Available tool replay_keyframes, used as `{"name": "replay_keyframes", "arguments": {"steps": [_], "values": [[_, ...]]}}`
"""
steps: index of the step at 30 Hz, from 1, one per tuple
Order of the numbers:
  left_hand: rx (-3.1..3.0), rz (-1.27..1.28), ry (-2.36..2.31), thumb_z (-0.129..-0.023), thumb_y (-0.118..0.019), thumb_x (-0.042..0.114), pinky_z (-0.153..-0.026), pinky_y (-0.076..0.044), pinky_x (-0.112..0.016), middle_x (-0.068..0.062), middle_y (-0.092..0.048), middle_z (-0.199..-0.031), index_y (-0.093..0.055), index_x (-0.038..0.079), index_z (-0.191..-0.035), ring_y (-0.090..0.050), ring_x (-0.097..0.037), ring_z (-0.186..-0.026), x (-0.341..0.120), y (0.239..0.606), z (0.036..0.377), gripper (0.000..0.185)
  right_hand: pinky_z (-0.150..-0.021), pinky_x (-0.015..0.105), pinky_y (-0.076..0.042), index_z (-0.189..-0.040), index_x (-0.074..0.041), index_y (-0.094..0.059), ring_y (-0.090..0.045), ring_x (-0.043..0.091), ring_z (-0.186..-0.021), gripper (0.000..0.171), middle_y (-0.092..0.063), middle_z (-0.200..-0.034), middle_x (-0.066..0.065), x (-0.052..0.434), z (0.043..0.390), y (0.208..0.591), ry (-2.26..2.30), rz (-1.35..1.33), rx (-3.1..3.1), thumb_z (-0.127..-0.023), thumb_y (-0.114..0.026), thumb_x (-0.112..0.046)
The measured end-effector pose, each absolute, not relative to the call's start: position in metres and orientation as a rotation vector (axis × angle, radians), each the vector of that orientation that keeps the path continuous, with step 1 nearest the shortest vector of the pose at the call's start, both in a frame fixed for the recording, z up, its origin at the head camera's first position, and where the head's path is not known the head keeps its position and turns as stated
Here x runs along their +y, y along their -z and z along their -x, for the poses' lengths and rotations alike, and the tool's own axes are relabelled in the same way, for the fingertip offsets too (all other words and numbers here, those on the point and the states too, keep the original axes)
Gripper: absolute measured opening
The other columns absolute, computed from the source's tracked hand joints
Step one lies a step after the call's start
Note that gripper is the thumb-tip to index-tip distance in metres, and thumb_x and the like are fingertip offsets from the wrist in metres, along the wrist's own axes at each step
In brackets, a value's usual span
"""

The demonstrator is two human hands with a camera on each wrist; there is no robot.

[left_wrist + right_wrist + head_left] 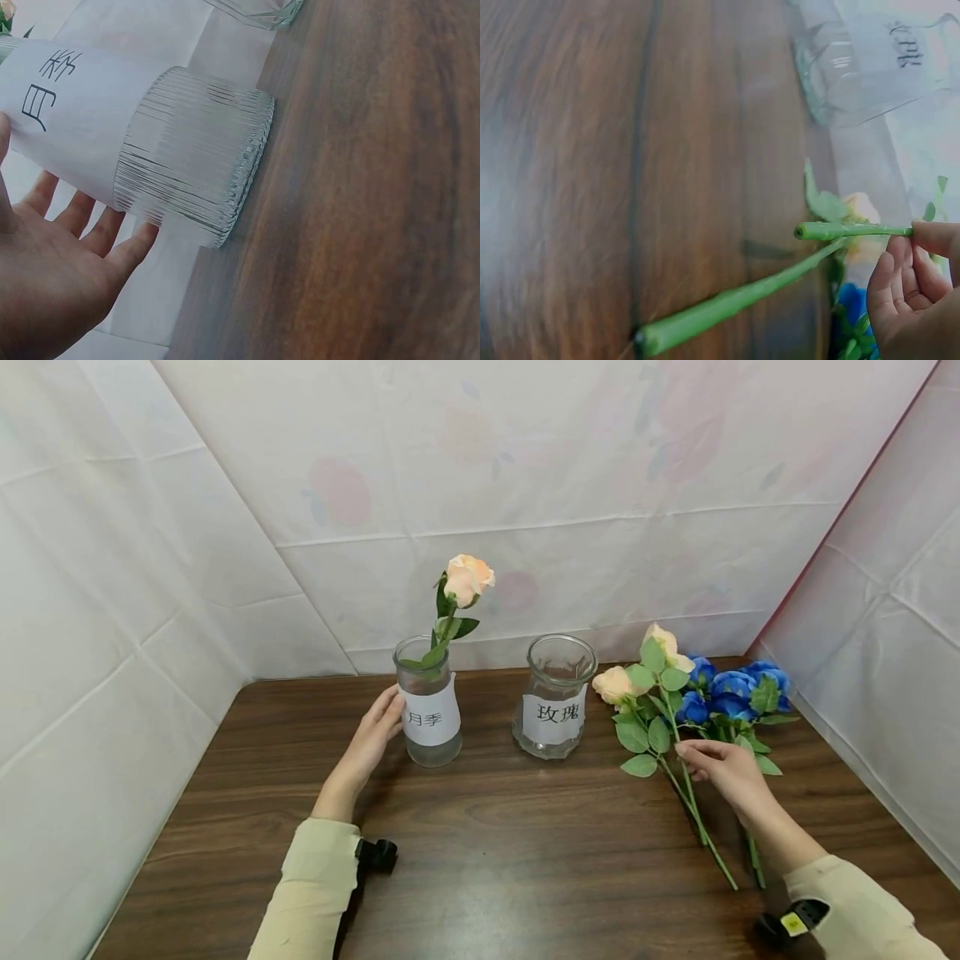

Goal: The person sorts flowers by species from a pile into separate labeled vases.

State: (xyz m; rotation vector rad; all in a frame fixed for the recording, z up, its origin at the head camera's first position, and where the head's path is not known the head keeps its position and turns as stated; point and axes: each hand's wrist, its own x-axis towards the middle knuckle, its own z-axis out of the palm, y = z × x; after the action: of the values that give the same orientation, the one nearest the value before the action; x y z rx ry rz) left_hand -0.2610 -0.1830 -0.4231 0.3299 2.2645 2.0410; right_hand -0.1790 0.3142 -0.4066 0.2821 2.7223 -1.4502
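Observation:
My left hand (371,735) holds the side of a ribbed glass vase (432,718), thumb in front and fingers behind in the left wrist view. The vase has a paper label and stands upright on the table. One peach rose (469,580) leans to the right in it. Between thumb and fingertips, my right hand (727,772) pinches the green stem (866,230) of a peach rose (667,647). Its cut end is raised in the right wrist view. A second peach rose (617,685) lies beside it, its stem (735,300) on the table.
Another labelled glass vase (551,747), with a wide rim and no flower in it, stands between the hands. Several blue flowers (735,693) lie at the back right. White cloth walls (450,460) border the brown wooden table (480,860) at the back and sides.

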Motion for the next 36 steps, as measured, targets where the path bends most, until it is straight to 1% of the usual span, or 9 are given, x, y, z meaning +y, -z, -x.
{"name": "replay_keyframes", "arguments": {"steps": [4, 6, 8, 9, 12, 16, 19, 25, 36], "values": [[2.264, -0.330, -2.043, -0.107, -0.036, 0.043, -0.116, -0.028, -0.050, -0.016, -0.030, -0.157, -0.028, 0.007, -0.155, -0.029, -0.029, -0.143, -0.183, 0.422, 0.261, 0.060, -0.075, 0.029, -0.057, -0.133, 0.009, -0.056, -0.064, 0.006, -0.079, 0.062, -0.067, -0.094, -0.013, 0.307, 0.176, 0.399, 1.597, -0.234, 2.702, -0.098, -0.062, -0.042], [2.262, -0.332, -2.045, -0.107, -0.036, 0.042, -0.116, -0.027, -0.050, -0.017, -0.030, -0.157, -0.028, 0.007, -0.155, -0.029, -0.029, -0.143, -0.184, 0.422, 0.261, 0.060, -0.075, 0.029, -0.057, -0.132, 0.010, -0.055, -0.065, 0.006, -0.079, 0.058, -0.067, -0.093, -0.015, 0.302, 0.175, 0.396, 1.705, -0.197, 2.667, -0.098, -0.063, -0.037], [2.263, -0.334, -2.045, -0.107, -0.036, 0.042, -0.116, -0.027, -0.049, -0.017, -0.029, -0.157, -0.027, 0.007, -0.155, -0.029, -0.029, -0.143, -0.184, 0.422, 0.261, 0.061, -0.074, 0.027, -0.057, -0.129, 0.007, -0.057, -0.065, 0.007, -0.078, 0.051, -0.067, -0.092, -0.014, 0.295, 0.174, 0.392, 1.818, -0.168, 2.620, -0.098, -0.064, -0.033], [2.263, -0.335, -2.045, -0.107, -0.036, 0.042, -0.116, -0.027, -0.049, -0.017, -0.029, -0.157, -0.027, 0.006, -0.155, -0.029, -0.029, -0.143, -0.184, 0.422, 0.261, 0.061, -0.073, 0.026, -0.057, -0.127, 0.005, -0.059, -0.065, 0.008, -0.077, 0.047, -0.068, -0.091, -0.013, 0.291, 0.174, 0.391, 1.879, -0.157, 2.596, -0.098, -0.065, -0.031], [2.263, -0.332, -2.049, -0.107, -0.036, 0.042, -0.116, -0.028, -0.049, -0.017, -0.030, -0.157, -0.028, 0.006, -0.155, -0.029, -0.029, -0.143, -0.184, 0.423, 0.262, 0.060, -0.071, 0.023, -0.056, -0.116, -0.008, -0.067, -0.065, 0.008, -0.077, 0.026, -0.069, -0.090, -0.010, 0.278, 0.173, 0.386, 2.052, -0.131, 2.540, -0.097, -0.067, -0.026], [2.268, -0.328, -2.046, -0.107, -0.036, 0.043, -0.115, -0.028, -0.050, -0.017, -0.030, -0.157, -0.028, 0.007, -0.155, -0.029, -0.030, -0.143, -0.184, 0.423, 0.262, 0.061, -0.071, 0.021, -0.055, -0.104, -0.015, -0.071, -0.064, 0.008, -0.079, 0.009, -0.070, -0.088, -0.007, 0.256, 0.174, 0.380, 2.367, -0.060, 2.378, -0.096, -0.068, -0.015], [2.273, -0.322, -2.035, -0.107, -0.036, 0.044, -0.115, -0.028, -0.050, -0.016, -0.029, -0.157, -0.028, 0.008, -0.155, -0.029, -0.030, -0.144, -0.184, 0.424, 0.262, 0.061, -0.071, 0.021, -0.055, -0.100, -0.010, -0.071, -0.065, 0.009, -0.079, 0.006, -0.071, -0.085, -0.003, 0.238, 0.175, 0.375, 2.581, -0.022, 2.218, -0.095, -0.067, -0.008], [2.266, -0.312, -2.042, -0.107, -0.036, 0.044, -0.115, -0.029, -0.050, -0.016, -0.030, -0.157, -0.030, 0.008, -0.155, -0.030, -0.030, -0.143, -0.183, 0.424, 0.262, 0.060, -0.071, 0.024, -0.055, -0.091, -0.009, -0.069, -0.066, 0.013, -0.075, 0.005, -0.070, -0.082, 0.001, 0.204, 0.180, 0.361, 2.851, -0.035, 2.032, -0.094, -0.067, -0.005], [2.257, -0.330, -2.053, -0.107, -0.036, 0.043, -0.115, -0.029, -0.051, -0.017, -0.031, -0.156, -0.029, 0.006, -0.155, -0.030, -0.031, -0.144, -0.183, 0.423, 0.262, 0.060, -0.063, 0.023, -0.054, -0.087, -0.001, -0.070, -0.069, 0.015, -0.073, 0.009, -0.072, -0.084, 0.008, 0.144, 0.196, 0.336, 3.195, 0.199, 1.687, -0.093, -0.065, 0.004]]}}
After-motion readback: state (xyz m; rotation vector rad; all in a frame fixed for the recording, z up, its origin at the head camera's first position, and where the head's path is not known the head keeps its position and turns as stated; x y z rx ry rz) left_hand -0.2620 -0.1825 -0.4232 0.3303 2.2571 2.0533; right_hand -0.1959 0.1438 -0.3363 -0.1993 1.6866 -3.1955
